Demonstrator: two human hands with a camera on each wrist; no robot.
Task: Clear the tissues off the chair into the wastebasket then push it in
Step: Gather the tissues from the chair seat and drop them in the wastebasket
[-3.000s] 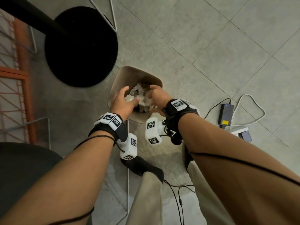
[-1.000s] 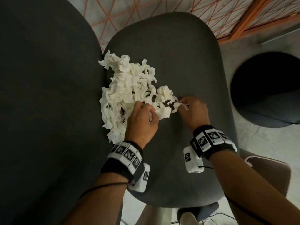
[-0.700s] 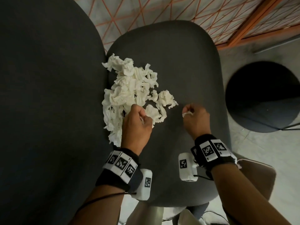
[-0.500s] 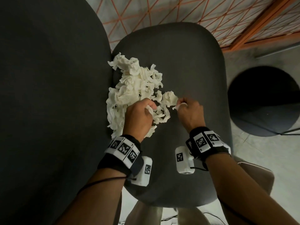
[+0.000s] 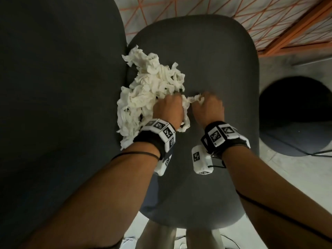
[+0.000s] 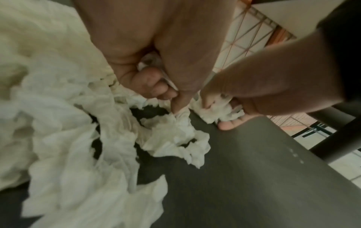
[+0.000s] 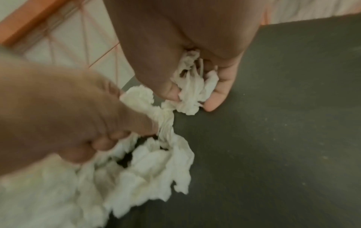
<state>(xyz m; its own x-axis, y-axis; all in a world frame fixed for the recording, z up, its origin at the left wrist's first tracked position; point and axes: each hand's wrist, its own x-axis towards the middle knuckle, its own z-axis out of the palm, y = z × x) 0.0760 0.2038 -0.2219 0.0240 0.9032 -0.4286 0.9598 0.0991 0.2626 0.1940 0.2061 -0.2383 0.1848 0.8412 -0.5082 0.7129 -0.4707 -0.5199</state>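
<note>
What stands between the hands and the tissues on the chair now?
Nothing visible. The left hand and the right hand both already grip tissues from the pile on the chair. The wastebasket is out of view.

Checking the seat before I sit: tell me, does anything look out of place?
Yes: a heap of crumpled tissues litters the grey chair seat. The left hand and right hand each grip some.

It looks like an office or lounge: grey upholstered chair, orange wire-mesh panel, grey tiled floor.
</note>
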